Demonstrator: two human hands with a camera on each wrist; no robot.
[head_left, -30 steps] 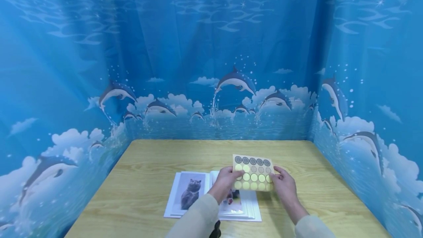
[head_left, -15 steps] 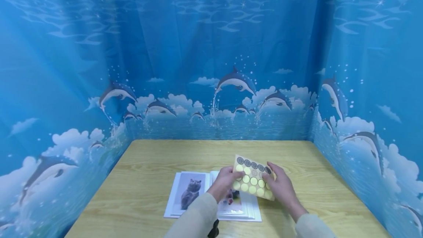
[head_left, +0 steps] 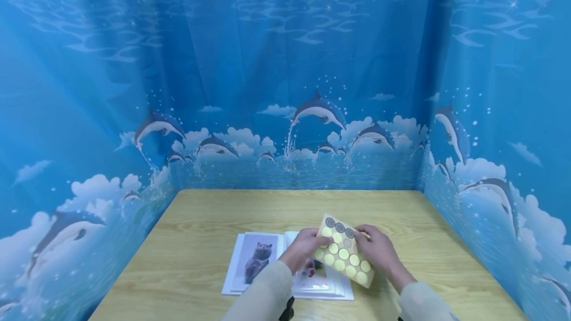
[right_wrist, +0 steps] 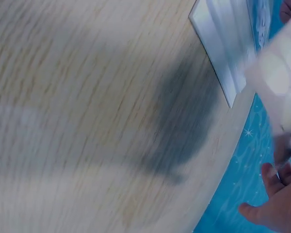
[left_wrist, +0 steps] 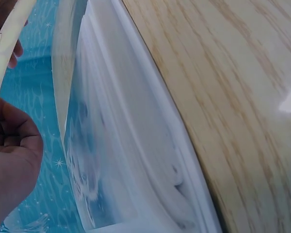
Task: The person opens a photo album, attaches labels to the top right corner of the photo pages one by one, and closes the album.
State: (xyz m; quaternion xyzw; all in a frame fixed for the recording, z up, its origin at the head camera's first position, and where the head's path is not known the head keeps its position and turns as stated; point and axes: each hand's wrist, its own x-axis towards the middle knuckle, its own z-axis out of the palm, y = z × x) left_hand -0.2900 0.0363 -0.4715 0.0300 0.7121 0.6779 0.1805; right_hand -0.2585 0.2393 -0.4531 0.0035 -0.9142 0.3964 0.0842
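Observation:
A pale sticker sheet point(head_left: 341, 253) with rows of round gold stickers and dark circles along its top is held above the table, tilted down to the right. My left hand point(head_left: 304, 249) pinches its left edge, thumb on top. At the upper right corner, my right hand point(head_left: 380, 250) grips the sheet and covers some dark circles. The left wrist view shows the sheet point(left_wrist: 6, 48) almost edge-on above the left hand point(left_wrist: 17, 150). Low at the right of the right wrist view, fingers of the right hand point(right_wrist: 281, 204) are at the sheet point(right_wrist: 276, 77).
An open white photo album point(head_left: 231, 274) lies on the wooden table point(head_left: 187, 241) under the left forearm. Its left page bears a grey cat photo point(head_left: 257, 259); the sheet and left hand partly cover the right page. Blue dolphin curtains point(head_left: 285, 88) hang round the table.
The sheet has rotated clockwise, its right end dropping toward me. My right hand has shifted from its right edge to the upper right corner. My left hand keeps its hold.

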